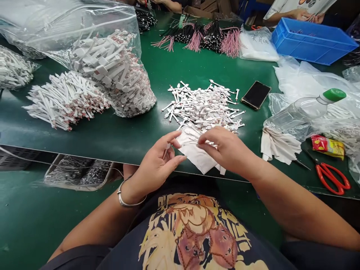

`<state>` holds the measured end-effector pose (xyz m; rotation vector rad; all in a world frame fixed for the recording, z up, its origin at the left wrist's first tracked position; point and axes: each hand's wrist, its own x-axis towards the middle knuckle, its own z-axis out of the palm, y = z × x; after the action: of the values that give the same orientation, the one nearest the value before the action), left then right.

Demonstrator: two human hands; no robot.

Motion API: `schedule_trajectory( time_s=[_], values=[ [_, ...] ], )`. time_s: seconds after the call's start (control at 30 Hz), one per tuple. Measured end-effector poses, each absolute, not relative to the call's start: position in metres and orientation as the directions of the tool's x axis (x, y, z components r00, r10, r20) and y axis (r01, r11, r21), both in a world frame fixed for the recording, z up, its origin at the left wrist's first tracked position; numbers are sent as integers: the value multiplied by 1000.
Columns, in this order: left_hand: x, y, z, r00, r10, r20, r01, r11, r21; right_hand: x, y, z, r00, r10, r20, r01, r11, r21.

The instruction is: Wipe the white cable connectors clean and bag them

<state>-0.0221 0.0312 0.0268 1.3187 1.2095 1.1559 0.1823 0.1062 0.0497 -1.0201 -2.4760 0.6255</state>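
Short white cables (205,105) with connector ends lie in a loose heap on the green table. My right hand (225,148) is at the near edge of this heap, above a white cloth (199,159), its thumb and fingers closed on a short white cable. To its left, my left hand (157,161) is raised at the table edge. Its thumb and index finger are apart, while the other fingers curl round something thin and pale that is mostly hidden. A few cables lie on the cloth between my hands.
Left are a cable pile (64,97) and a full plastic bag (112,71). Right are a phone (256,94), a bottle (303,108), a rag (278,144) and red-handled scissors (332,176). Black-pink wire bundles (202,37), a blue bin (312,43) and co-workers' hands (309,15) are beyond.
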Motion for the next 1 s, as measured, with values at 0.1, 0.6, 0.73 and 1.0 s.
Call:
schedule_trajectory(
  time_s=[0.1,0.6,0.73,1.0],
  values=[
    [-20,32,28,125,990,61,104,-74,992,183,91,56,-675,736,52,486,497,-719],
    [-19,25,16,197,937,-288,-351,342,872,186,57,40,-496,819,288,498,540,-678],
    [-20,23,12,135,957,-258,-333,289,897,184,55,35,-480,824,300,511,541,-668],
    [-17,20,8,85,971,-224,-433,238,869,161,34,24,-494,822,284,471,528,-707]
  ],
)
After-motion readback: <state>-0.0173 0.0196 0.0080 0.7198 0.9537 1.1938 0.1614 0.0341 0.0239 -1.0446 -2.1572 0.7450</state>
